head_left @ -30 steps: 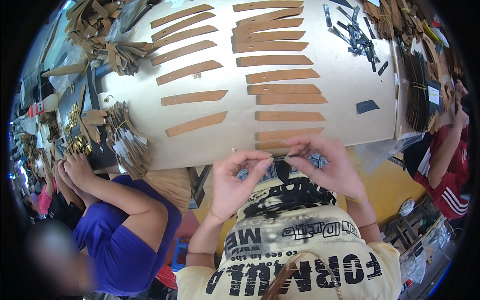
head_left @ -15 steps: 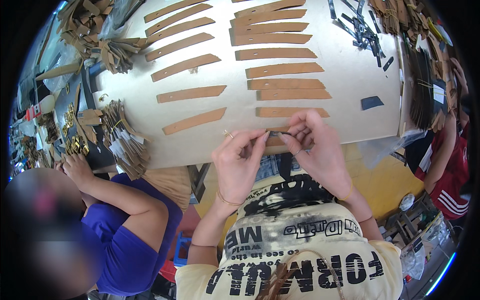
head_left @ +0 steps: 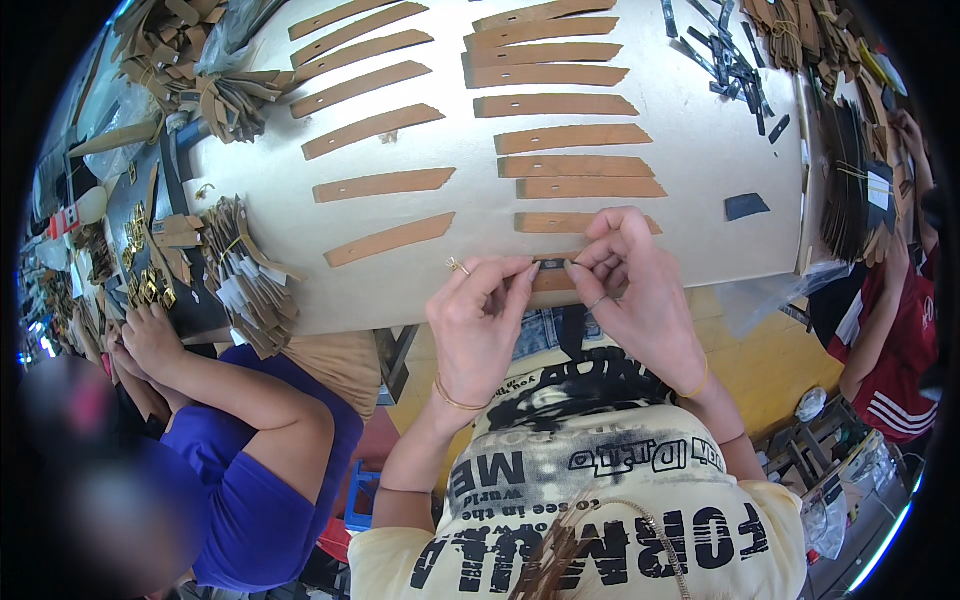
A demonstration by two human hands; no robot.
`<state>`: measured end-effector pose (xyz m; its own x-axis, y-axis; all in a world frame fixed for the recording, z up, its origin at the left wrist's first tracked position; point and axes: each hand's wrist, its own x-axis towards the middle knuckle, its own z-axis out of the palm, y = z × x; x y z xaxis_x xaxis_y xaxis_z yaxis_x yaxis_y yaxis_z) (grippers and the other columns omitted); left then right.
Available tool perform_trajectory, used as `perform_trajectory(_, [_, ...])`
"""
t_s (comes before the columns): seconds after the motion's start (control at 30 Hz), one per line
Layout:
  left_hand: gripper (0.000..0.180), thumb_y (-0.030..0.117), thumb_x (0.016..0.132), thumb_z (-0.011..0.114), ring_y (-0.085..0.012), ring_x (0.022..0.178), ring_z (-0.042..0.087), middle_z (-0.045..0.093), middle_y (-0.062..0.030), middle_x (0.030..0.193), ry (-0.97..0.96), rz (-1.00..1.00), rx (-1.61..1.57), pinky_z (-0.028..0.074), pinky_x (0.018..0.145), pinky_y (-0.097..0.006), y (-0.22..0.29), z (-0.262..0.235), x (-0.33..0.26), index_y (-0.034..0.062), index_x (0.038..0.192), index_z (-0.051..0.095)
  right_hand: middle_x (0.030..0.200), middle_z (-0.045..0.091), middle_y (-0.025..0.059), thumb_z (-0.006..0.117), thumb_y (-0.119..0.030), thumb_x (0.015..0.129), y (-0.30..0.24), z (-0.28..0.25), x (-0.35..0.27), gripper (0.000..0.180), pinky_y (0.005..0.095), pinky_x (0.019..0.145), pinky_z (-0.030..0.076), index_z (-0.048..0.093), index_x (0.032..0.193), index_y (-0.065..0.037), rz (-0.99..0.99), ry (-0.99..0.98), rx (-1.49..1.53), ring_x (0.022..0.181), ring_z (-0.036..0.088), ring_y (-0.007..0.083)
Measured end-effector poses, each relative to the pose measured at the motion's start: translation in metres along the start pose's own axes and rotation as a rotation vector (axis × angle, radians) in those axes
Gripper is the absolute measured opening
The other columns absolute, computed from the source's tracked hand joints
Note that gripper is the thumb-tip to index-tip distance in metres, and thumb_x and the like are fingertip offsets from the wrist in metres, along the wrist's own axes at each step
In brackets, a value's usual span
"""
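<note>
At the table's near edge, both hands pinch a small black strip [head_left: 552, 264] between them. My left hand [head_left: 476, 328] grips its left end with thumb and forefinger. At the right end, the thumb and fingers of my right hand [head_left: 648, 318] are closed on it. Just below the strip, part of a brown leather strap [head_left: 553, 284] shows, partly hidden by the hands. Beyond my right hand lies another brown strap [head_left: 545, 222], the nearest of a column of slotted straps.
A second column of straps [head_left: 390, 240] lies left. Small black strips [head_left: 735, 70] are heaped far right, near a dark scrap [head_left: 746, 206]. Bundled straps [head_left: 245, 275] hang over the left edge. A co-worker's hand [head_left: 152, 340] is at left; a person in red [head_left: 895, 350] is at right.
My right thumb and fingers have shifted slightly on the black strip, and it now shows straighter and flatter between the hands. My left hand has hardly moved.
</note>
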<state>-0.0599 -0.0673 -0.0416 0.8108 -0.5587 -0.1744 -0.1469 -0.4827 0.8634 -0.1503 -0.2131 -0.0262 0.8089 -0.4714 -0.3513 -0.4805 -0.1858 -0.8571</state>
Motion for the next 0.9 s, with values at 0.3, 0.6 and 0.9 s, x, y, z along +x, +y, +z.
perform_trajectory(0.3, [0.009,-0.003,0.084,0.074,-0.0114,0.058,0.054,0.064,-0.0077,0.077,-0.007,0.007,0.008,0.044,0.054,-0.027,0.0,0.0,0.0,-0.0007,0.092,0.073,0.072,0.063,0.0106,0.067,0.005,0.084,0.0,0.001,0.003,0.034,0.0356,0.059,0.051,0.043,0.106,-0.005,0.02,-0.009,0.0,0.063,0.066,0.0255])
perform_trajectory(0.6, [0.009,-0.002,0.082,0.077,-0.0069,0.056,0.049,0.061,-0.0047,0.069,0.038,0.012,0.01,0.04,0.052,-0.024,0.0,0.003,0.001,-0.0019,0.09,0.074,0.07,0.064,0.0114,0.066,0.003,0.082,-0.001,0.002,0.007,0.032,0.0391,0.059,0.051,0.043,0.102,-0.005,0.006,-0.032,-0.084,0.065,0.068,0.0312])
perform_trajectory(0.9, [0.02,-0.005,0.082,0.072,-0.0185,0.063,0.059,0.064,-0.0101,0.094,0.2,0.183,0.193,0.049,0.056,-0.029,-0.016,0.008,-0.007,0.0048,0.1,0.073,0.069,0.058,0.0071,0.065,0.005,0.083,-0.001,0.002,0.01,0.031,0.0316,0.056,0.046,0.042,0.101,-0.004,0.036,-0.058,-0.082,0.061,0.059,0.0182])
